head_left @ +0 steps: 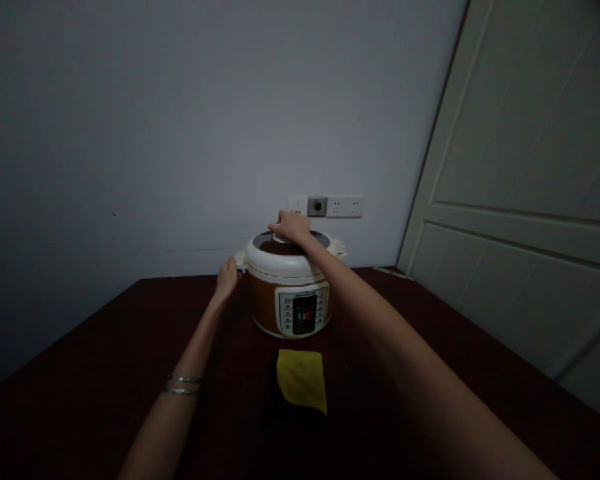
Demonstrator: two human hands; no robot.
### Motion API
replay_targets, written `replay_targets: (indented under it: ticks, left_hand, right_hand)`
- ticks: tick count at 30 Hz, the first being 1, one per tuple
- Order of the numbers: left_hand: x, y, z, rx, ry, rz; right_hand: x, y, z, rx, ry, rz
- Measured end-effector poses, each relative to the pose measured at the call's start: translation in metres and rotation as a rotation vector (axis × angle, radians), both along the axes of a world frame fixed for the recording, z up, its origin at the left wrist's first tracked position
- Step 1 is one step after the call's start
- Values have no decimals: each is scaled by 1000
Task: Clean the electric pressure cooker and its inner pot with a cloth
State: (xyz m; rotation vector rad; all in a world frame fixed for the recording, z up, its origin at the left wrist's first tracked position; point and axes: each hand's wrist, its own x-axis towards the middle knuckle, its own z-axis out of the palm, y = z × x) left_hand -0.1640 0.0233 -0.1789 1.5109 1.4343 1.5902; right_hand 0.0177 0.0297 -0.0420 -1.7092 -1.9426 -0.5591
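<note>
An electric pressure cooker [263,300] stands upright on the dark red table, with a white lid rim, a brown body and a button panel facing me. My right hand [293,227] is closed over the knob on top of the lid [260,259], hiding most of that knob. On the cooker's left side, my left hand [227,277] is wrapped round the white side handle [240,259]. The lid sits on the body. In front of the cooker lies a yellow cloth [303,379], apart from both hands.
Behind the cooker, a pale wall carries white sockets [345,207] and a grey wall plate [317,207]. A pale panelled door [520,133] rises on the right. The dark red tabletop [105,347] meets the wall. A thin flat strip [393,273] lies near its back right edge.
</note>
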Motion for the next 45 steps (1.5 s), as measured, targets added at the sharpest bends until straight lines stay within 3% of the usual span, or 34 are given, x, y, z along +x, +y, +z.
replay_targets:
  ticks: [7, 25, 36, 45]
  left_hand:
    - [3, -10, 7, -51, 3, 15]
    - [-1, -4, 1, -41, -25, -6]
    - [0, -13, 9, -58, 23, 7]
    - [-2, -7, 4, -51, 18, -6]
  right_hand:
    - [-5, -1, 0, -7, 38, -41]
    - [-18, -6, -1, 19, 110, -147]
    - [-27, -9, -2, 36, 139, -219]
    - [-30, -10, -2, 6, 130, -244]
